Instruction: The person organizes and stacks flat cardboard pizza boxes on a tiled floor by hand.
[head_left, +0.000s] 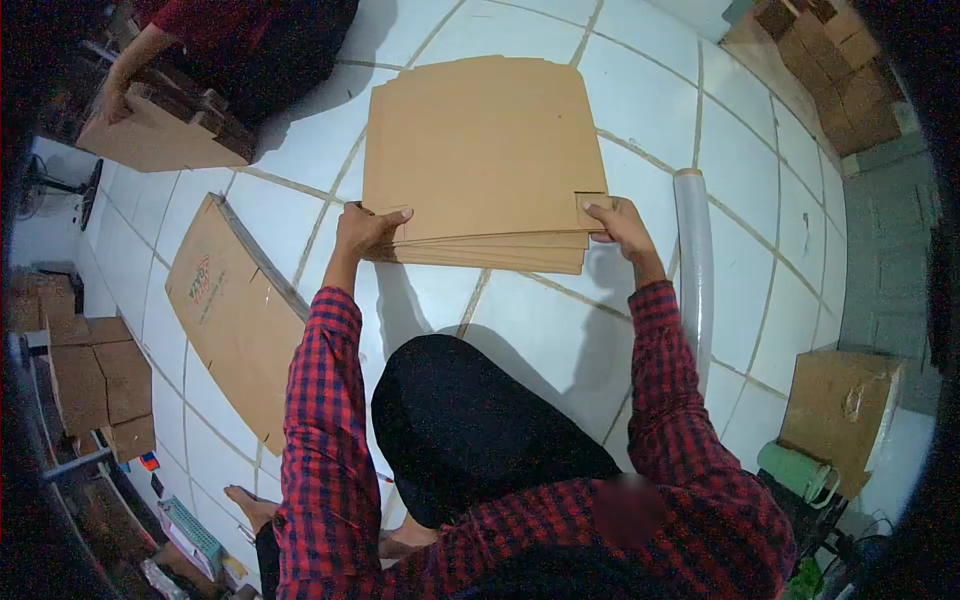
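A stack of flat brown cardboard sheets (480,140) lies in front of me on the tiled floor, its near edges fanned out in several layers. My left hand (368,228) grips the stack's near left corner, thumb on top and fingers underneath. At the near right corner my right hand (620,225) holds the sheets the same way, its thumb beside a small cut slot. The fingers beneath the cardboard are hidden on both sides.
To the left lies a printed cardboard stack (225,310). A roll of clear wrap (692,260) lies right. At upper left, another person's hand (115,103) touches a cardboard bundle (165,135). Boxes (105,375) stand left; a carton (835,410) stands right.
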